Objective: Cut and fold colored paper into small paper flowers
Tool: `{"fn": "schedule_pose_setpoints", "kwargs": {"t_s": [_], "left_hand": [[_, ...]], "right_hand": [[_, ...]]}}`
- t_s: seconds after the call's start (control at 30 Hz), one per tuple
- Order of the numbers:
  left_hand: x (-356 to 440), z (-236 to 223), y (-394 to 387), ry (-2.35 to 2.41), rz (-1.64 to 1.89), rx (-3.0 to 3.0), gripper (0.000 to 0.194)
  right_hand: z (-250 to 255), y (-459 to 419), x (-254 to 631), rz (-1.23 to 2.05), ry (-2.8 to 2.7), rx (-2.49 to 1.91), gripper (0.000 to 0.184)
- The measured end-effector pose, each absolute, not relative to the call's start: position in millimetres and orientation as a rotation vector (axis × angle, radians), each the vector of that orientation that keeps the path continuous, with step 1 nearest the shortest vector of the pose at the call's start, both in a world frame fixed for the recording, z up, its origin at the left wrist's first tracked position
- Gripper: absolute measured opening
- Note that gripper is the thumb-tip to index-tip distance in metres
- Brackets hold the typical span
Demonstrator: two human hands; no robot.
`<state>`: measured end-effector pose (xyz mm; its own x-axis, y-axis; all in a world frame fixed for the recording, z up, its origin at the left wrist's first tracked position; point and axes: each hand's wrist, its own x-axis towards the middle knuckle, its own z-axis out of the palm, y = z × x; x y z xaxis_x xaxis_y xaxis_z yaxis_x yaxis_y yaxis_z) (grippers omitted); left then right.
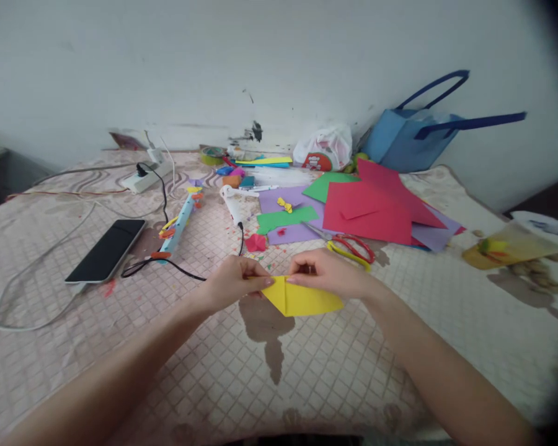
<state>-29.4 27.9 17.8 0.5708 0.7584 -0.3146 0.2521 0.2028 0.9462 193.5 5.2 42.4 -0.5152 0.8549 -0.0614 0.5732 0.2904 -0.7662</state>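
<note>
A folded sheet of yellow paper (307, 300) is held above the tablecloth, with a crease running down near its middle. My left hand (235, 282) pinches its upper left edge between thumb and fingers. On the upper right edge, my right hand (328, 272) is closed in a similar pinch, thumb lying along the paper. Scissors (353, 248) with red and yellow handles lie just beyond my right hand. Past my left hand are a small red paper piece (255, 242) and a white glue gun (232, 205) with a black cord.
Red sheets (367, 210), purple paper (291, 198) and green paper (286, 218) lie behind my hands. A phone (106, 251) on a cable and a decorated blue strip (181, 223) are left. A plastic cup (511, 244) stands right; a blue bag (402, 139) and power strip (146, 179) sit farther back.
</note>
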Motion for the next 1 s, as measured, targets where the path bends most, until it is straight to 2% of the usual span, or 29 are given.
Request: {"fn": "schedule_pose_setpoints", "kwargs": {"t_s": [0.13, 0.3, 0.5, 0.7, 0.87, 0.93, 1.0], "left_hand": [[-25.8, 20.6, 38.9, 0.978, 0.574, 1.207, 0.019], [-15.1, 21.3, 45.7, 0.952, 0.750, 1.038, 0.020], [-6.5, 18.1, 45.4, 0.889, 0.822, 0.976, 0.022], [-12.5, 12.7, 42.4, 0.909, 0.841, 0.955, 0.025], [-13.4, 13.8, 40.7, 0.875, 0.868, 0.923, 0.027], [-12.4, 16.5, 39.5, 0.824, 0.889, 0.906, 0.028], [-11.4, 18.6, 38.5, 0.765, 0.908, 0.899, 0.029]], "right_hand": [[38.4, 23.2, 254.4, 0.963, -1.951, -1.451, 0.028], [1.6, 37.8, 304.0, 0.353, -1.988, -1.911, 0.033], [-17.3, 40.5, 309.4, 0.220, -1.992, -2.031, 0.034], [-22.2, 41.5, 315.6, 0.255, -1.961, -2.107, 0.037], [-8.4, 37.0, 305.9, 0.338, -1.773, -1.989, 0.038], [0.8, 32.9, 292.1, 0.586, -1.619, -1.831, 0.043], [7.3, 28.4, 274.2, 1.062, -1.436, -1.560, 0.057]]}}
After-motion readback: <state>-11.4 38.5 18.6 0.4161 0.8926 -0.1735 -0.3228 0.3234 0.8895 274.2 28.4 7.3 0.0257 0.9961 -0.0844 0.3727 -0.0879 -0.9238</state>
